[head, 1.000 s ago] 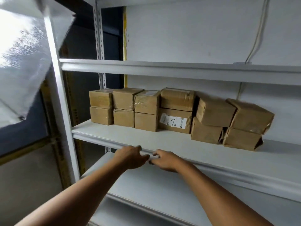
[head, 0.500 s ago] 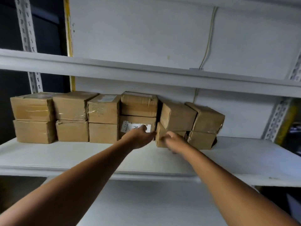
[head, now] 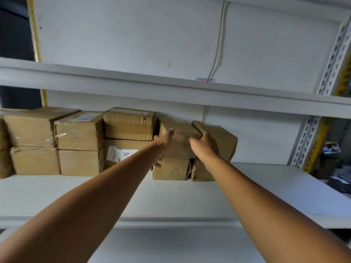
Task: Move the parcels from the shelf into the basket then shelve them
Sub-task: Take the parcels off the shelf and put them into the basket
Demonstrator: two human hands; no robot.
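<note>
Both hands bracket one upper parcel (head: pixel 181 141) on the shelf (head: pixel 266 188), right of the labelled box (head: pixel 123 154). The left hand (head: pixel 161 145) lies flat-fingered against its left side; the right hand (head: pixel 204 147) seems to curl fingers over its right edge, for a two-sided lift.

Both hands have risen from the lower boxes: left hand (head: pixel 163 143) and right hand (head: pixel 204 147) now flank the upper brown cardboard parcel (head: pixel 180 143).
</note>
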